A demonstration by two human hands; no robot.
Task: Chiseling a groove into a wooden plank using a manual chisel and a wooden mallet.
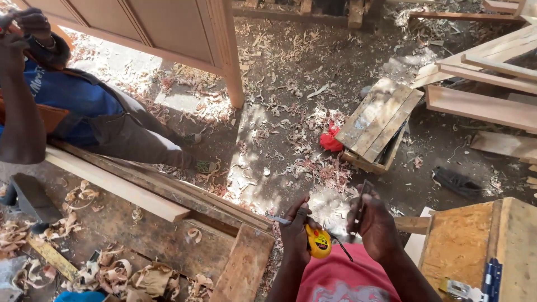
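Yellow tape measure (319, 242) gripped in left hand (295, 230), right hand (376, 223) pinching a thin dark strip (361, 202) above the shaving-strewn floor (279, 140); measuring apparently underway, next needs steady alignment.

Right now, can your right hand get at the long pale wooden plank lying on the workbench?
Probably not without letting go: the right hand grips a thin dark tool, and the long pale wooden plank lies far left, beyond the left hand.

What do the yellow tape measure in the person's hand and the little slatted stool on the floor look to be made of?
The tape measure: glossy yellow case, probably plastic, held in the left hand. The stool: bare unpainted wood, with pale planks showing grain and seams, dusty and matte.
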